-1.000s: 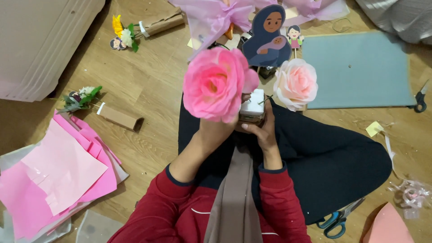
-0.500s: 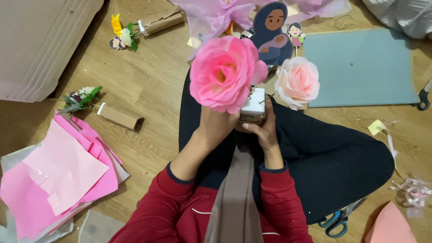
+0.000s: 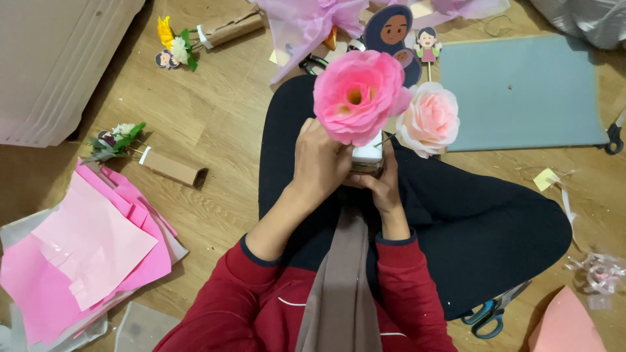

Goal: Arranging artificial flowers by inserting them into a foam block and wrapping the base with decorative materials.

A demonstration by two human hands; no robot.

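Note:
My left hand (image 3: 319, 163) grips the stem under a large bright pink paper rose (image 3: 357, 96), held upright over my lap. My right hand (image 3: 383, 182) cups a small white block (image 3: 367, 154) from below, and the rose's stem meets that block. A pale pink paper rose (image 3: 428, 118) and two cartoon figure picks, a dark-hooded one (image 3: 390, 32) and a small one (image 3: 427, 43), stand up from the same block behind it. The stems are hidden by my fingers.
Pink paper sheets (image 3: 85, 248) lie stacked at the left. Two small wrapped bouquets (image 3: 124, 148) (image 3: 189, 42) lie on the wooden floor. A grey-blue board (image 3: 521, 91) lies at the upper right, blue-handled scissors (image 3: 486, 318) by my right knee, ribbon scraps (image 3: 596, 274) at the right.
The bright pink rose has shifted right and turned its open face up toward me, closing in on the pale rose. My hands stay on the white block.

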